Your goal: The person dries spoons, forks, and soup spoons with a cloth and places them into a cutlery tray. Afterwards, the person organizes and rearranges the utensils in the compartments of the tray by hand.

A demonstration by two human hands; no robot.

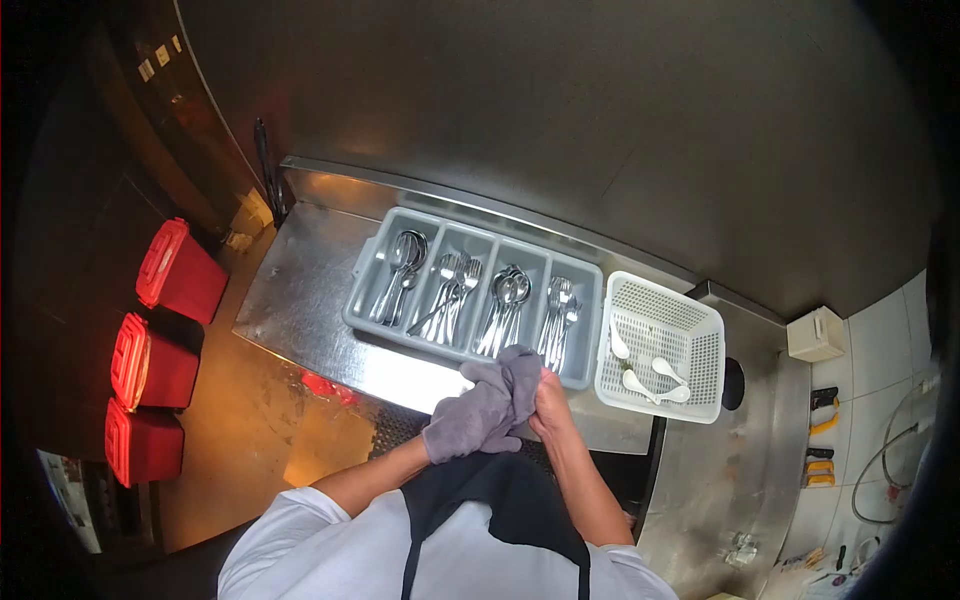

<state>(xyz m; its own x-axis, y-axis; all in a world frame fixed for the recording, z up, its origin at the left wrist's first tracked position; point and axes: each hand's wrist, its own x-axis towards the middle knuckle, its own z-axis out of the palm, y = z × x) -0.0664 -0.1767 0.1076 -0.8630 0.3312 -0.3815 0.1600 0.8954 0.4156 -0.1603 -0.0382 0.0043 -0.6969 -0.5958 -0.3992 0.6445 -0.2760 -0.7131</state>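
Note:
A grey-purple cloth [475, 412] is bunched between my hands in front of the apron. My left hand is wrapped in the cloth, so its fingers are hidden. My right hand [548, 402] is closed at the cloth's right end. Whether a utensil is inside the folds, I cannot tell. Just beyond my hands stands a grey cutlery tray [372, 318] with several compartments. The leftmost holds large spoons [403, 258]. Forks [452, 290] lie in the second, spoons [508, 295] in the third, and forks [558, 305] in the rightmost, their handles toward me.
Right of the tray sits a white perforated basket [712, 345] with several white soup spoons [665, 370]. Both stand on a steel counter [300, 270] against a wall. Red lidded bins [155, 360] are on the floor at left. Yellow-handled tools [822, 470] hang at right.

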